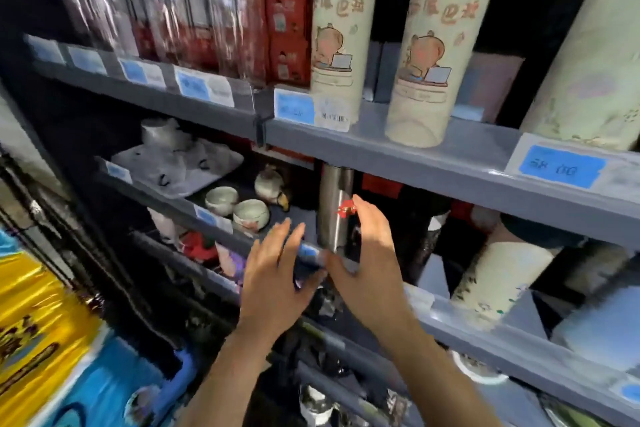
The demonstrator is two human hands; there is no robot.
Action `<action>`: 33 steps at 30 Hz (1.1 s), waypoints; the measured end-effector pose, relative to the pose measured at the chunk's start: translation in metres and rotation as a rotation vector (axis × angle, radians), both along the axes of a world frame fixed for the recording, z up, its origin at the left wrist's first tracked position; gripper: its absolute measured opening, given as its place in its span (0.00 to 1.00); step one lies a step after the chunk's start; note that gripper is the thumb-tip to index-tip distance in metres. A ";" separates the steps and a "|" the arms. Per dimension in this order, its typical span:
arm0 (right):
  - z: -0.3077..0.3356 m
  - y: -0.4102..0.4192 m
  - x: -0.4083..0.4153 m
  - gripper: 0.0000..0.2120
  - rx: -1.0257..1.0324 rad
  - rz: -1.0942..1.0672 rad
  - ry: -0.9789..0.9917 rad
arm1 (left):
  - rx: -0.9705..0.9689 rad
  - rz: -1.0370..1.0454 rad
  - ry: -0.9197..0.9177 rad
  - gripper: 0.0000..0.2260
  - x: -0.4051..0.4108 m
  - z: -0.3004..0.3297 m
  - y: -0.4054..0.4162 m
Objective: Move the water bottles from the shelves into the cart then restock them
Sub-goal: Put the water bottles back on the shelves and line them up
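- Steel bottle (334, 210) stands upright at the front of the middle shelf (485, 326), its top cut off from view by the grey shelf (408, 156) above; a small red mark sits on its side.
- Right hand (372, 260) reaches it from the right, thumb low near the base, fingertips up by the red mark; the fingers look fairly straight and I cannot tell whether they grip or only touch.
- Left hand (277, 274) hovers just left of the bottle, fingers straight and spread, holding nothing; it seems poised to steady or cup the other side.
- Judgement: two hands close in from both sides because the bottle is tall, narrow and smooth, and has little headroom under the shelf above.
- Cream cartoon bottles (429, 55) stand in a row at the front edge above, behind blue price labels (561, 166), facing out for display.
- Teacups (251, 215) and a teapot (270, 185) sit left of the steel bottle on the same level.
- Cart: only a blue rim (180, 378) low left might belong to it; cannot confirm.
- Lower shelves are dark and smeared; their contents are unreadable. Label print is too blurred to read.
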State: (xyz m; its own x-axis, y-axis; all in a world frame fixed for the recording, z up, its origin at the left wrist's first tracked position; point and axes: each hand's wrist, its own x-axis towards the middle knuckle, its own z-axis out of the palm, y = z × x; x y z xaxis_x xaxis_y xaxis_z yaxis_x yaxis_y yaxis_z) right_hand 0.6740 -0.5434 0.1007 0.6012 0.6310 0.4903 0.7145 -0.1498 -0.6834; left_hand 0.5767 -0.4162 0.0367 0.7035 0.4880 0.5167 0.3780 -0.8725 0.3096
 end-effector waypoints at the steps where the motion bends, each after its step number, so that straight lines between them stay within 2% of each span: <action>1: -0.003 0.008 -0.001 0.37 0.025 -0.054 0.019 | 0.017 -0.039 0.025 0.32 0.006 -0.008 0.012; 4: -0.011 0.025 -0.002 0.37 0.103 -0.175 0.052 | 0.040 -0.109 0.092 0.34 0.016 -0.030 0.034; 6: -0.013 0.035 -0.004 0.39 0.086 -0.237 0.097 | 0.051 -0.143 0.093 0.35 0.019 -0.044 0.040; 10: -0.015 0.059 -0.004 0.41 0.074 -0.385 0.197 | 0.111 -0.179 -0.011 0.35 0.021 -0.057 0.048; 12: -0.020 0.067 0.003 0.36 0.092 -0.413 0.222 | 0.148 -0.187 -0.058 0.33 0.022 -0.059 0.054; 15: -0.025 0.071 0.014 0.24 0.085 -0.437 0.276 | 0.187 -0.199 -0.082 0.32 0.025 -0.059 0.067; 20: -0.028 0.074 0.018 0.22 0.073 -0.423 0.331 | 0.232 -0.281 -0.056 0.32 0.021 -0.063 0.097; 24: -0.034 0.083 0.018 0.20 0.083 -0.503 0.241 | 0.214 -0.304 -0.052 0.31 0.019 -0.064 0.101; 29: -0.039 0.098 0.011 0.26 0.084 -0.618 0.177 | 0.234 -0.304 -0.046 0.35 0.020 -0.067 0.102; 33: -0.036 0.101 0.007 0.32 0.078 -0.630 0.203 | 0.216 -0.311 -0.023 0.31 0.020 -0.066 0.102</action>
